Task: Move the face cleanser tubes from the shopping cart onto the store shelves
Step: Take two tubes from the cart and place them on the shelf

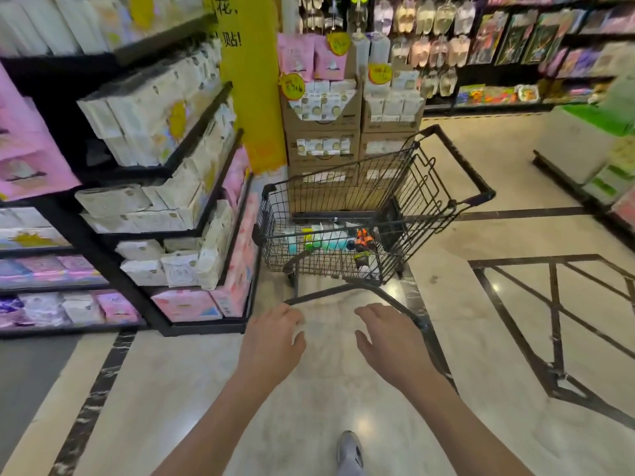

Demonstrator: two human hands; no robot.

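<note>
Face cleanser tubes point(321, 239) lie heaped on the bottom of the shopping cart point(271, 218) at the middle of the frame, an orange pack point(364, 239) beside them. Shelves point(206, 132) of white and pink paper packs fill the left of the frame, just beside the cart. Stacked cardboard boxes point(323, 121) and a yellow pillar point(254, 80) stand behind it, and slippers point(426, 22) hang at upper right. The cart's wire wall stands between tubes and hands. Left hand point(275, 341) and right hand point(391, 341) hover apart in the lower middle, below the cart, fingers loose, holding nothing, well short of the tubes. The cart is black wire mesh. The floor point(508, 173) is glossy pale stone with dark inlaid lines. The tubes look smooth, in white, blue and green.
</note>
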